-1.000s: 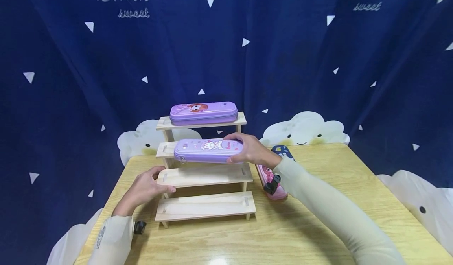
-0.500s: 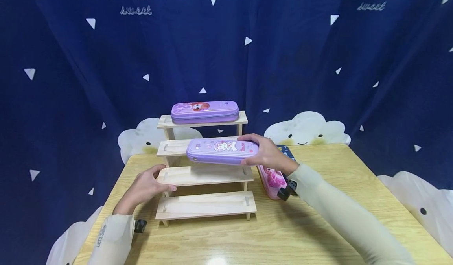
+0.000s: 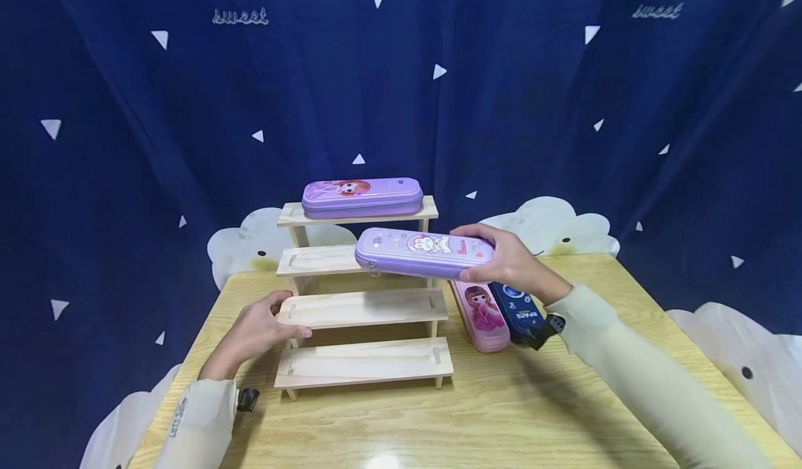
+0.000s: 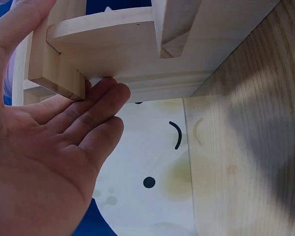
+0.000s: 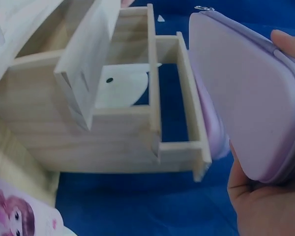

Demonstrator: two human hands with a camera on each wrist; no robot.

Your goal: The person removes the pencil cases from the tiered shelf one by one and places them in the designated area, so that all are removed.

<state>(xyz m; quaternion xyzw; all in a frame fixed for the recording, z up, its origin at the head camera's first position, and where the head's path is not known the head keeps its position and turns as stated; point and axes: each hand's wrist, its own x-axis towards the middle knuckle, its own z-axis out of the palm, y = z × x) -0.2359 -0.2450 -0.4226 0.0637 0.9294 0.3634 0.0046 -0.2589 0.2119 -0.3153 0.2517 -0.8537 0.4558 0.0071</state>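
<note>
My right hand [image 3: 510, 264] grips the right end of a lavender pencil case [image 3: 391, 250] with a rabbit print, thumb in front and fingers behind. The case is raised, overlapping the third tier of a wooden stepped rack [image 3: 363, 364] in the head view. Its plain underside [image 5: 250, 93] shows in the right wrist view. My left hand [image 3: 257, 330] holds the left end of the rack's second tier, with the thumb at its front edge; in the left wrist view the fingers [image 4: 101, 105] reach under the wood. A purple pencil case [image 3: 382, 197] with a doll print lies on the top tier.
Right of the rack, a pink pencil case [image 3: 482, 316] with a doll print lies on the wooden table [image 3: 351, 434]. Beside it is a dark blue space-print pencil case [image 3: 523, 312], partly covered by my right wrist. A navy curtain [image 3: 526, 107] hangs behind.
My right hand has carried the lavender pencil case rightward from in front of the third tier and slightly up. More of the pink and dark blue cases shows. The left hand has stayed put.
</note>
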